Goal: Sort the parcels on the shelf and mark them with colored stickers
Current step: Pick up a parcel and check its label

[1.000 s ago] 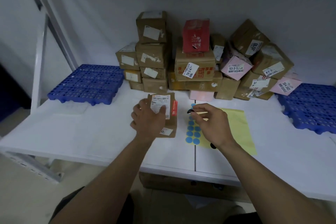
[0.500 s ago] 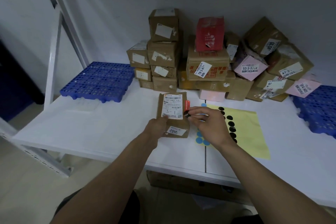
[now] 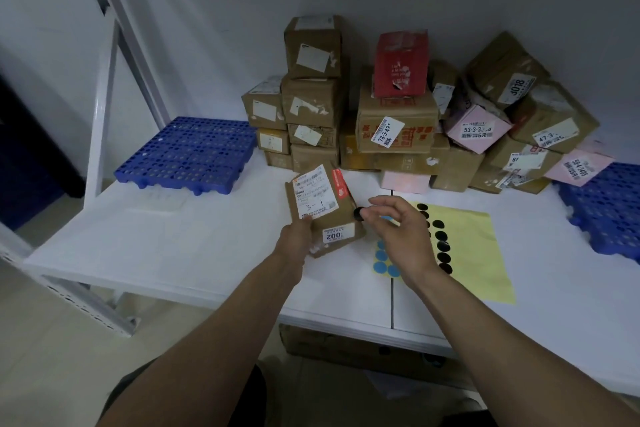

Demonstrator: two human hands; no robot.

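My left hand [image 3: 298, 238] grips the lower left edge of a small brown parcel [image 3: 343, 215], tilted up off the white shelf [image 3: 173, 246]. The parcel bears a white shipping label marked "3-1" and a small "002" tag. My right hand [image 3: 398, 236] pinches a black round sticker [image 3: 358, 213] at the parcel's right edge. Under that hand lies a yellow sticker sheet [image 3: 478, 253] with a column of black dots and several blue dots [image 3: 381, 262].
A pile of brown, pink and red parcels [image 3: 394, 125] stands against the back wall. Blue plastic pallets sit at the left [image 3: 190, 152] and at the right edge [image 3: 602, 211]. A white shelf upright [image 3: 104, 107] rises at the left.
My left hand slid from the parcel's face to its lower edge and tilted the parcel up. My right hand carried a black sticker from the sheet to the parcel's right side.
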